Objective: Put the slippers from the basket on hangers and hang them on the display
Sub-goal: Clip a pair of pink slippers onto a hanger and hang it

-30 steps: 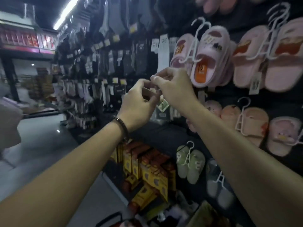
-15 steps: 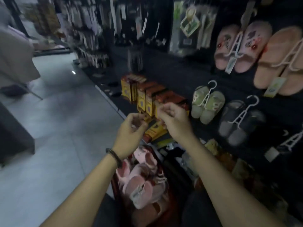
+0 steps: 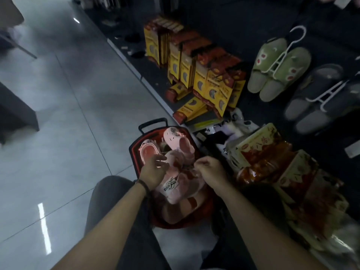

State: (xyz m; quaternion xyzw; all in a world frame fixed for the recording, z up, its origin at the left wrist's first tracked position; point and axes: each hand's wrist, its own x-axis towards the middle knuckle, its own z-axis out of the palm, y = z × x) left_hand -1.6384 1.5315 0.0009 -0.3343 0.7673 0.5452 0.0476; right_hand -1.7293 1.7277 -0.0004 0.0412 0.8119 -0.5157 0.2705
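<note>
A red basket (image 3: 134,152) stands on the grey tiled floor (image 3: 58,114), just beside the low dark display (image 3: 224,20). The pink slippers (image 3: 176,142) lie in a loose heap inside the basket. The left hand (image 3: 153,170), with a dark bracelet (image 3: 143,185) on the wrist, is over the heap with its fingers relaxed and a little bent. It grasps nothing, and I cannot tell if it touches a slipper. The right hand (image 3: 210,170) is near it, also above the heap, with its fingers curled inward. I cannot tell whether they pinch something small. On the display, to the right, a pair of green slippers (image 3: 261,75) hangs on a white hanger (image 3: 287,50), and a pair of grey slippers (image 3: 300,106) hangs just beside it. Yellow boxes (image 3: 196,75) stand in a row beyond the basket, and red packages (image 3: 261,158) lie to its right.
</note>
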